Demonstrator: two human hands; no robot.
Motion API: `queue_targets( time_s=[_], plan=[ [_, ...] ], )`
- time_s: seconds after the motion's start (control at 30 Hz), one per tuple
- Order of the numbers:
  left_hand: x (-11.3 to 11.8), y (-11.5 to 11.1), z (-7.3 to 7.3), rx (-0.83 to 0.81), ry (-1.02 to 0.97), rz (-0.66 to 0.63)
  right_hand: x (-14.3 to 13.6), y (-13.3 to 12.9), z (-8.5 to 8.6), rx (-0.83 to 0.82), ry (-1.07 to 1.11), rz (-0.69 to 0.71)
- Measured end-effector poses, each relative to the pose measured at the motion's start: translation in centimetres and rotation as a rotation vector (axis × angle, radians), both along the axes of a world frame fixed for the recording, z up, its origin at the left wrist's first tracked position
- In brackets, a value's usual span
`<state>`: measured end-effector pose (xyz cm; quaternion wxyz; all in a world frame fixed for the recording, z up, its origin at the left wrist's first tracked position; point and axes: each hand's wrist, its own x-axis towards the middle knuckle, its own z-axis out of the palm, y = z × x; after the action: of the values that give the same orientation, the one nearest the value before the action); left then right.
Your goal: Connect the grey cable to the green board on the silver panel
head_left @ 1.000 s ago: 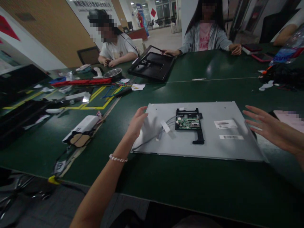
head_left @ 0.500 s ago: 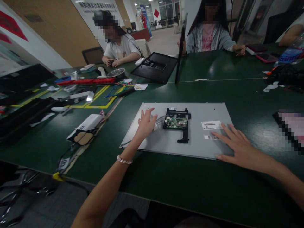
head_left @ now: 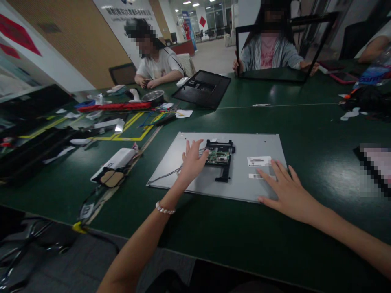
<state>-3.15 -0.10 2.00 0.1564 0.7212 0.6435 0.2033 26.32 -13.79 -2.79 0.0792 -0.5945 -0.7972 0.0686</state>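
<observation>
A flat grey metal panel [head_left: 244,188] lies on the green table in front of me. On its middle sits a black bracket [head_left: 225,173] with a green circuit board [head_left: 218,157]. My left hand [head_left: 193,160], fingers spread, is over the panel just left of the board, above thin cables [head_left: 166,175]. My right hand [head_left: 285,187] rests with spread fingers on the panel's right part, beside two white labels [head_left: 259,161]. Neither hand holds anything.
Across the green table [head_left: 305,122], a person holds up a thin black frame [head_left: 271,80]. A black cover [head_left: 203,89] lies in front of another seated person. A white device [head_left: 114,165], cables and a red strip [head_left: 114,106] are at the left.
The panel has shifted left and turned slightly, my right hand moving left with it. My left hand is now closer to the board. Across the table, the black frame has turned to face me.
</observation>
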Motion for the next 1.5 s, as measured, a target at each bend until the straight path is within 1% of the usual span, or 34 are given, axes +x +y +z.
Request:
queue_targets(
  time_s=[0.13, 0.3, 0.4, 0.53, 0.73, 0.9, 1.03, 1.2, 1.3, 1.5],
  plan=[
    [0.3, -0.4, 0.2, 0.035, 0.063, 0.008, -2.7, 1.0, 0.1, -0.021, 0.014, -0.002],
    [0.4, -0.5, -0.1, 0.051, 0.132, 0.009, -5.7, 2.1, 0.4, -0.032, 0.026, 0.017],
    [0.4, -0.6, -0.3, 0.064, 0.175, 0.000, -7.0, 2.7, 0.9, -0.023, 0.008, 0.067],
    [0.3, -0.7, -0.9, 0.070, 0.242, -0.044, -8.3, 3.2, 1.4, -0.026, 0.009, 0.131],
    [0.1, -1.0, -1.7, 0.055, 0.386, -0.065, -9.2, 3.6, 1.5, -0.030, 0.048, 0.137],
    [0.1, -1.1, -1.7, 0.045, 0.498, -0.066, -9.2, 3.6, 1.2, -0.016, 0.067, 0.129],
    [0.1, -1.2, -1.6, 0.042, 0.518, -0.060, -9.1, 3.7, 1.1, -0.033, 0.074, 0.133],
    [-0.1, -1.0, -1.8, 0.056, 0.519, -0.061, -9.5, 3.9, 1.2, -0.047, 0.067, 0.134],
    [-0.4, -0.7, -2.0, 0.056, 0.520, -0.044, -10.0, 4.1, 1.2, -0.043, 0.063, 0.141],
    [-0.8, -0.4, -1.7, 0.068, 0.509, 0.001, -10.8, 4.3, 1.4, -0.041, 0.067, 0.147]
  ],
)
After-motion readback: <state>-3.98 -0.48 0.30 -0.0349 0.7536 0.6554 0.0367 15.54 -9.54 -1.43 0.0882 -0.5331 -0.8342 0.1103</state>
